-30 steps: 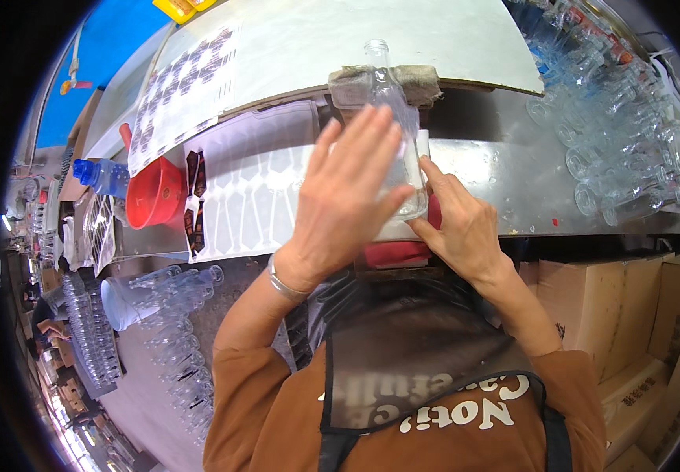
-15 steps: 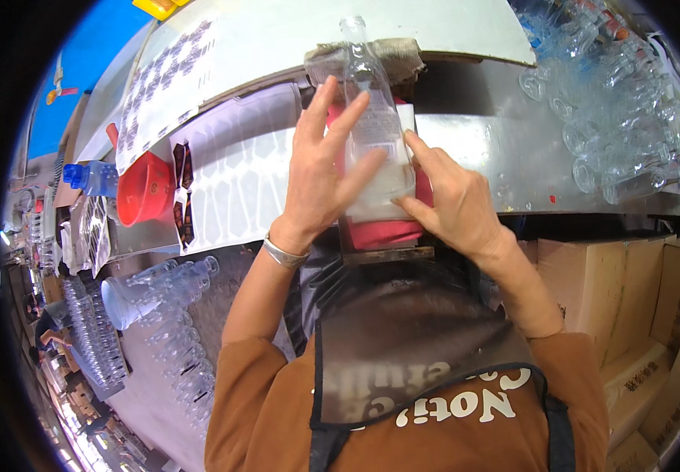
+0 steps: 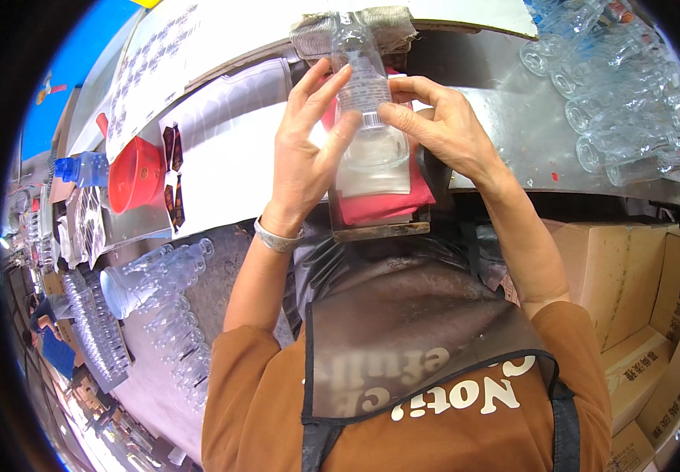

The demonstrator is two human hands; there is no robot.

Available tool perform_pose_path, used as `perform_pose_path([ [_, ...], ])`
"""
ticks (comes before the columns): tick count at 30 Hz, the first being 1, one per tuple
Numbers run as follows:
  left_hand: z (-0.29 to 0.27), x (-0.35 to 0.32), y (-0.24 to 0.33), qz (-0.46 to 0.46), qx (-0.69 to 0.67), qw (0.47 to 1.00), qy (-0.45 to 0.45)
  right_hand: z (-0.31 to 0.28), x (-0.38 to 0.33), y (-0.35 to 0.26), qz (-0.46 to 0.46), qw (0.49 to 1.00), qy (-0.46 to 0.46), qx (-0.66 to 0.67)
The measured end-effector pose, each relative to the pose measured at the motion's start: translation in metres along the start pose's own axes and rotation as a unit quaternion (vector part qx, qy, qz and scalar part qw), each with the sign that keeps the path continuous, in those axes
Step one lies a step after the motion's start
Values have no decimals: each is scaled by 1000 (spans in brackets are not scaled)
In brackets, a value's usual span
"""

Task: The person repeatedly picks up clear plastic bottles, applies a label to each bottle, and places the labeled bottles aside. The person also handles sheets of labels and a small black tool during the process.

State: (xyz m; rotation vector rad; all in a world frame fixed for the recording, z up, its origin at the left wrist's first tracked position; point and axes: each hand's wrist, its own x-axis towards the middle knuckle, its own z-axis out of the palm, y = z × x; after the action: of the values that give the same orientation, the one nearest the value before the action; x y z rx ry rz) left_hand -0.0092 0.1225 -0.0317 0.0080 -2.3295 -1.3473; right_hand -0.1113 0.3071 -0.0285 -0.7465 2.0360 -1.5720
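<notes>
A clear glass bottle lies with its neck pointing away from me, small print and a barcode facing up on its body. Under it are a white pad and a red cloth on a wooden rest; a folded grey-beige cloth lies beneath the neck. My left hand is at the bottle's left side, thumb on the body beside the barcode, fingers along the edge. From the right, my right hand has its thumb on the printed face and its fingers curved at the bottle's side, partly hidden.
White sheets with faint outlines lie left of the rest, beside dark patterned strips, a red bowl and a blue-capped bottle. Many clear bottles lie at the far right and lower left. Cardboard boxes stand at right.
My right hand has moved from the bottle's base up to its middle. My left thumb has come to rest beside the barcode. More of the white pad shows below the base.
</notes>
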Motion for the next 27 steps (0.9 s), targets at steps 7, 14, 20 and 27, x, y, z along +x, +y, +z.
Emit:
perform_pose_path([
  [7, 2, -1, 3, -2, -2, 1000, -2, 0, -2, 2, -8, 1000, 5, 1],
  [14, 2, -3, 1, 11, 24, 1000, -2, 0, -2, 4, -7, 1000, -4, 12],
  [20, 3, -3, 2, 7, 20, 1000, 4, 0, -1, 5, -9, 1000, -2, 10],
  [27, 2, -1, 7, 19, 49, 999, -3, -16, -1, 10, 32, 990, 32, 131],
])
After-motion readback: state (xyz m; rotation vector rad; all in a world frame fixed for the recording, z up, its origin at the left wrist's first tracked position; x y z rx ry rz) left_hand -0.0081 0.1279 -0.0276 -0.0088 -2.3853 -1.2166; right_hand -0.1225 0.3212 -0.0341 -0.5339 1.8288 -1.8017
